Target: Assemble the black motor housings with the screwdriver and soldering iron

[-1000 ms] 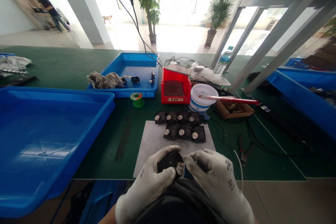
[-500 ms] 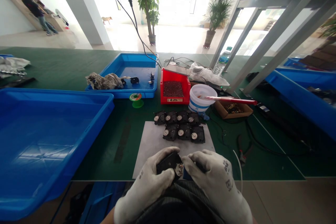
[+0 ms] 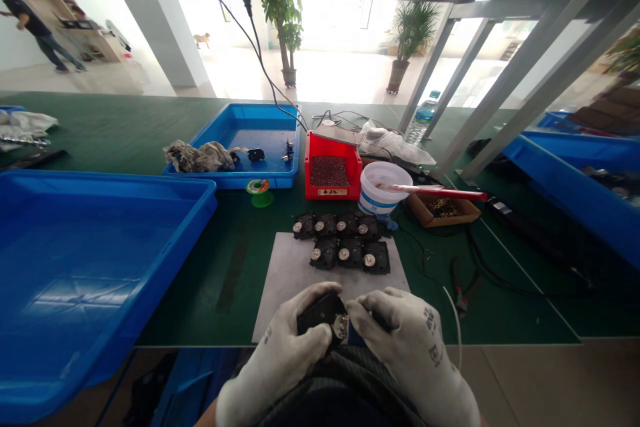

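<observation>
Hands (image 3: 293, 340) meet at a black part (image 3: 315, 315) by table's edge (image 3: 190, 340), blue tray (image 3: 167, 257) apart.

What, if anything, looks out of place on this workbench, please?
The crumpled grey bundle, perhaps cloth or plastic, looks untidy, slumped over the near-left corner of the shallow blue plastic tray beside the open red plastic bin.

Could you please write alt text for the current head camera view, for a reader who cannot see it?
A gloved left hand holds a black part close to the gloved right hand. Beyond them, seven similar parts lie in two rows, with a red bin and a white bucket behind.
</observation>
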`<action>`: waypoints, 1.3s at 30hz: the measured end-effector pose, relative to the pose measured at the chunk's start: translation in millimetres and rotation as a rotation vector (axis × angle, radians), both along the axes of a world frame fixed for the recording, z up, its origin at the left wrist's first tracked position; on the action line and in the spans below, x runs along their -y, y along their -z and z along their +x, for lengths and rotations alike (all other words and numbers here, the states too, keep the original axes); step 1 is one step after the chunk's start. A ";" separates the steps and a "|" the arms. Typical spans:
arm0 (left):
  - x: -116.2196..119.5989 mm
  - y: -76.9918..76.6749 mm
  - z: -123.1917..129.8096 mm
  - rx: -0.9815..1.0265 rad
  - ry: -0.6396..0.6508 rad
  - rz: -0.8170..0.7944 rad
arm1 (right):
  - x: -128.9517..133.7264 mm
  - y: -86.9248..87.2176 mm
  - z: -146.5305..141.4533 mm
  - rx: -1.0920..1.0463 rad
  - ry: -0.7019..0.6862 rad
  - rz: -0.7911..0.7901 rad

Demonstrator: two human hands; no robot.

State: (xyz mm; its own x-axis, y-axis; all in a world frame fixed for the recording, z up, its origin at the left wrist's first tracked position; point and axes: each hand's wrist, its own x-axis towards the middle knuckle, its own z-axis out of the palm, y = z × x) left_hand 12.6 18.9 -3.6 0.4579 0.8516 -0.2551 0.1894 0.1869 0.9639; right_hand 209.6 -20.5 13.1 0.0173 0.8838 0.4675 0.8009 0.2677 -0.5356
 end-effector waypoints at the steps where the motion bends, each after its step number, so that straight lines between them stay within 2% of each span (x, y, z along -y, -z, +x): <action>1: 0.2 0.3 -0.3 0.000 0.000 0.003 | -0.1 0.0 0.0 -0.001 0.000 -0.001; 23: -2.5 -4.2 1.3 -0.021 -0.007 -0.008 | -2.9 1.4 -1.5 0.020 -0.013 0.022; 34: -3.4 -5.9 2.1 -0.002 -0.008 -0.014 | -3.6 2.1 -0.6 0.032 -0.017 -0.025; 37: -4.0 -4.5 1.9 0.031 -0.020 -0.048 | -3.3 0.7 1.9 -0.033 -0.019 -0.096; 39: -4.6 -2.3 1.3 0.067 -0.030 -0.059 | -1.9 -0.8 6.2 -0.126 -0.067 -0.205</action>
